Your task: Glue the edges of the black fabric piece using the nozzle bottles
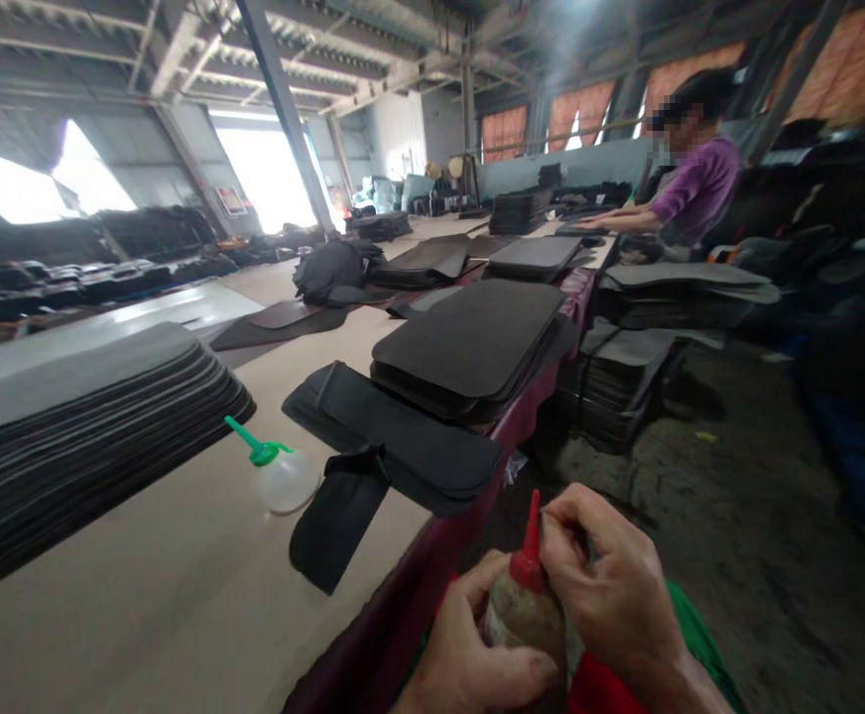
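Observation:
My left hand (477, 645) is wrapped round a dirty, pale squeeze bottle (526, 620) with a red pointed nozzle, held upright in front of my body. Beside the nozzle, my right hand (603, 575) is closed, thumb and fingertips pinched together near the red tip. Whatever those fingers may hold is hidden or too small to make out. On the table to the left lies a second squeeze bottle (284, 479), whitish with a green nozzle. Near it are a small dark folded piece (337, 521) and a stack of long dark pieces (403, 436).
A tall stack of dark sheets (90, 426) fills the table's left side. Dark rounded panels (469, 337) are piled further along the table (180, 595). Bundled stacks (618, 382) stand right of the table. A person in a purple top (704, 188) works at the far right side.

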The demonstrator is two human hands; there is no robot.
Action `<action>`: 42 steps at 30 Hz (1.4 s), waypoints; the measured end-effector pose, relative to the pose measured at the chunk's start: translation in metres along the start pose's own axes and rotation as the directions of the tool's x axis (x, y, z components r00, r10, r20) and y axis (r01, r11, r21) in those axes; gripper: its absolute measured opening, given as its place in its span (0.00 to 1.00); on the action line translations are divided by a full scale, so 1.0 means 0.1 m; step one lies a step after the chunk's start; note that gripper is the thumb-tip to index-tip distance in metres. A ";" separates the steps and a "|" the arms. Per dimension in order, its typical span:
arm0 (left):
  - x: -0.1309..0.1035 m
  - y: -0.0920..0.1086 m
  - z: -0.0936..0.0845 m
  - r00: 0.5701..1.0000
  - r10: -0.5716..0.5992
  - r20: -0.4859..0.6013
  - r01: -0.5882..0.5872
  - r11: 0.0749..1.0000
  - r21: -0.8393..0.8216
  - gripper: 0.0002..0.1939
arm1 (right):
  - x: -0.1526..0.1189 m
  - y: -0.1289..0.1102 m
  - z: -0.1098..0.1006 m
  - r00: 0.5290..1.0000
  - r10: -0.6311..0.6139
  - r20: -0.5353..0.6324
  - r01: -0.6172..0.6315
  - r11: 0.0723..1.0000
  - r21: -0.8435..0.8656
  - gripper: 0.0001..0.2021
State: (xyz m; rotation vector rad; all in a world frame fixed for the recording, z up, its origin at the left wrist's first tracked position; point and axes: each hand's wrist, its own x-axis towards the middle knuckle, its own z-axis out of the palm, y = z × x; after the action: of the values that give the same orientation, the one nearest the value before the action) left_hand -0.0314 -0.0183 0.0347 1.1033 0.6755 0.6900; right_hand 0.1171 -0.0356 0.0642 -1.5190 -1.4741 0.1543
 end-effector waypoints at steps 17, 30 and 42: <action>-0.04 -0.14 0.00 0.999 0.001 0.047 0.020 0.886 -0.462 0.36 | 0.14 0.25 -0.26 0.971 0.101 0.218 -0.139 0.977 0.164 0.12; 0.02 -0.25 -0.01 0.999 0.018 -0.040 -0.031 0.932 -0.360 0.34 | 0.06 0.20 -0.19 0.846 0.409 0.341 -0.527 0.738 0.422 0.20; -0.03 -0.14 -0.01 0.995 0.000 -0.100 -0.025 0.966 -0.256 0.34 | 0.06 0.16 -0.24 0.802 0.485 0.349 -0.596 0.699 0.396 0.24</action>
State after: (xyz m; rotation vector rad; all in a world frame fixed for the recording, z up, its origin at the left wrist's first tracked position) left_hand -0.0319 -0.0240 0.0215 0.8390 0.6437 0.8234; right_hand 0.1457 -0.0399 0.0688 -1.4896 -0.9781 1.0155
